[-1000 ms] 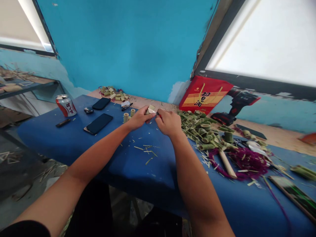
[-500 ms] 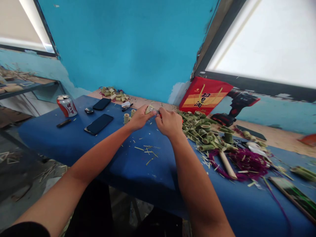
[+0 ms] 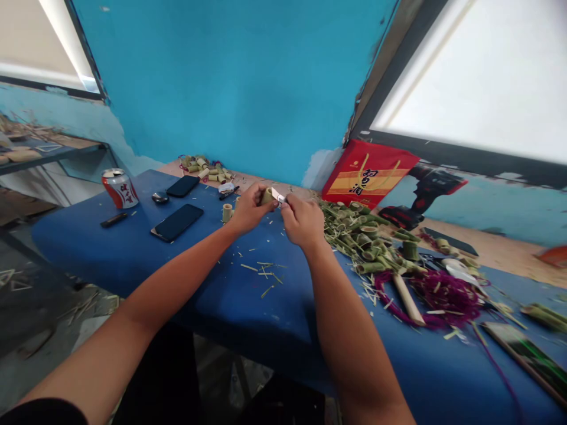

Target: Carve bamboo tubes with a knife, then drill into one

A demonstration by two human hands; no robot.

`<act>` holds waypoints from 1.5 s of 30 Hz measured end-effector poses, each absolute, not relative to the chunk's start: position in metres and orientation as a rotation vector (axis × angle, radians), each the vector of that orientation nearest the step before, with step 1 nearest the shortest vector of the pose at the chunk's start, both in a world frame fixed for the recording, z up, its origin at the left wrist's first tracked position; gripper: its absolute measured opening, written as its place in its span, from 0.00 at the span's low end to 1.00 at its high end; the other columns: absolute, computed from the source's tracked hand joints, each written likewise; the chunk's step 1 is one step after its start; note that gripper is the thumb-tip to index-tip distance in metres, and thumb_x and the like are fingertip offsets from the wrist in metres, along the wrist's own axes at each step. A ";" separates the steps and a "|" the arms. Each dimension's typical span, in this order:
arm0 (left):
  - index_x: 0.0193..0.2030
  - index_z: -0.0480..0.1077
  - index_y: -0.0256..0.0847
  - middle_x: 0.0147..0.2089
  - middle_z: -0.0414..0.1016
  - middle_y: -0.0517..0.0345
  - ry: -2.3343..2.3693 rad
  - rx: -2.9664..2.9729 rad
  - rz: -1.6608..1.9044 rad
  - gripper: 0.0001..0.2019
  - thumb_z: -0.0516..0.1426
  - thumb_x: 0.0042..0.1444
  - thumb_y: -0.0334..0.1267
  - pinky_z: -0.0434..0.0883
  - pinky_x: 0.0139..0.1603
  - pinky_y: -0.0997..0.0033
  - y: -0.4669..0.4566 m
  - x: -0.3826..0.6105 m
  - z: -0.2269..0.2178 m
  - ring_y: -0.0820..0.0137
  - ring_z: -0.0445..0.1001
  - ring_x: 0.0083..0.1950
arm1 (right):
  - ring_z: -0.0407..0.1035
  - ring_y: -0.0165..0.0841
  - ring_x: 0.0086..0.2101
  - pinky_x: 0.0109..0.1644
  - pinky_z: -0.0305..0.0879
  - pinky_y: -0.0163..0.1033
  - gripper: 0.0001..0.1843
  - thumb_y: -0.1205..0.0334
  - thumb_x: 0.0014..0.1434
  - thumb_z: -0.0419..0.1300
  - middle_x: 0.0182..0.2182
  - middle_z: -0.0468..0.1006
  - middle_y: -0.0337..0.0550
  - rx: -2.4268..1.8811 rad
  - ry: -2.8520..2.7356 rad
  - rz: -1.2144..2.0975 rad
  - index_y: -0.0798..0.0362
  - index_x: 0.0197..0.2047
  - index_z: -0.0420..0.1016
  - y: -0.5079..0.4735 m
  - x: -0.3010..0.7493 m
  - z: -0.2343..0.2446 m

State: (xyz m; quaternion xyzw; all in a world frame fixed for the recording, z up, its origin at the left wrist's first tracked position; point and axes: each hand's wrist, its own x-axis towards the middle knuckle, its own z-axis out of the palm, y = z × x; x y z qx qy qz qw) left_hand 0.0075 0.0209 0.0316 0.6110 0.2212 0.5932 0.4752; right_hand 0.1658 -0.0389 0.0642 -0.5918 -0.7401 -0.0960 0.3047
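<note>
Over the blue table's [image 3: 241, 304] far middle, left of the bamboo heap [image 3: 361, 233], careful shaving probably wants a steady grip and light strokes. The left hand [image 3: 248, 211] and right hand [image 3: 305, 221] both have fingers curled closed: the left around a short bamboo tube [image 3: 266, 196], the right on a knife [image 3: 277, 195], its blade beside the tube's right side.

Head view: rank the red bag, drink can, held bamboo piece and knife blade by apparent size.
1. Red bag
2. Drink can
3. Held bamboo piece, knife blade: too alike to rank, the piece partly hidden.
</note>
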 end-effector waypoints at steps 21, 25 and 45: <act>0.34 0.78 0.40 0.34 0.81 0.61 0.638 1.611 1.660 0.13 0.74 0.42 0.35 0.74 0.46 0.70 0.033 -0.002 0.029 0.73 0.77 0.37 | 0.59 0.34 0.28 0.34 0.39 0.41 0.22 0.49 0.68 0.47 0.27 0.75 0.46 -1.530 -2.009 -0.323 0.52 0.38 0.78 -0.042 0.163 0.064; 0.34 0.78 0.40 0.33 0.82 0.60 0.683 1.608 1.639 0.15 0.75 0.40 0.36 0.76 0.46 0.68 0.034 -0.004 0.029 0.72 0.78 0.36 | 0.61 0.34 0.28 0.34 0.40 0.41 0.22 0.49 0.70 0.49 0.28 0.76 0.47 -1.594 -1.994 -0.380 0.52 0.40 0.80 -0.043 0.163 0.065; 0.41 0.84 0.39 0.41 0.86 0.52 0.526 1.623 1.320 0.20 0.77 0.40 0.41 0.81 0.53 0.59 0.034 -0.017 0.032 0.64 0.84 0.44 | 0.72 0.42 0.37 0.36 0.49 0.41 0.28 0.51 0.71 0.43 0.37 0.83 0.54 -1.931 -1.703 -0.182 0.53 0.41 0.83 -0.016 0.235 0.063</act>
